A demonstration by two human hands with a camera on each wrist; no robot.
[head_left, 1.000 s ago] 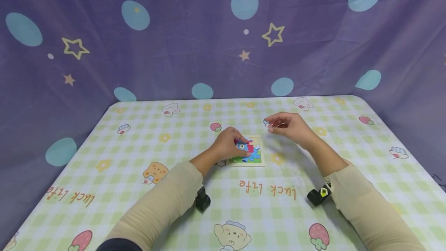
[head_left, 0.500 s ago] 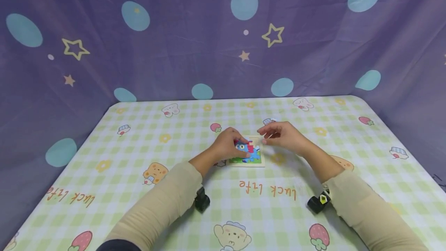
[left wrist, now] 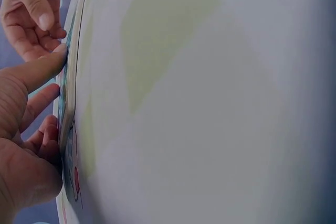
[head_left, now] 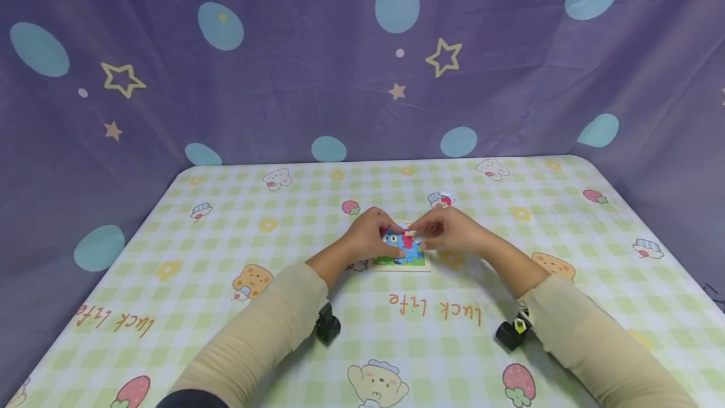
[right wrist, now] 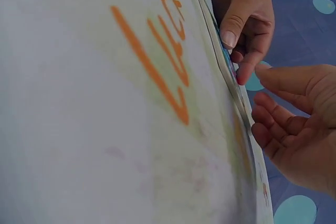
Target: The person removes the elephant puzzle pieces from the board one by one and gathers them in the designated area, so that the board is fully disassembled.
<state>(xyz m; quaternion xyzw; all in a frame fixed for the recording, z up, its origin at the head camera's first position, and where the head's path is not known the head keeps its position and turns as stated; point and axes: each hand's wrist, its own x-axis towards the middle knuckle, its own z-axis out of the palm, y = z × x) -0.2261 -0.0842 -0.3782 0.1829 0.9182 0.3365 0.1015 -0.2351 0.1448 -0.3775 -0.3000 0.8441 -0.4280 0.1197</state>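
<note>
A small wooden jigsaw puzzle (head_left: 399,261) with a blue animal picture lies flat on the table, its pale tray edge showing. My left hand (head_left: 369,235) rests on its left part, thumb and forefinger spread over the picture. From the right, my right hand (head_left: 453,232) reaches the puzzle's upper right corner, where bare wood shows. Its fingers and thumb stand slightly apart, and I see no piece between them in the right wrist view. Beyond this hand lies a small red and white puzzle piece (head_left: 446,200). The hands hide parts of the puzzle.
A green and white checked tablecloth (head_left: 306,339) with printed cartoons covers the table. Behind it hangs a purple curtain (head_left: 272,80) with stars and blue ovals. A black wrist camera (head_left: 327,325) sits under the left wrist, another camera (head_left: 510,334) under the right.
My right hand has moved left and toward me, from the printed cupcake to the puzzle's upper right corner. The red and white piece has come into sight behind it. My left hand stays put.
</note>
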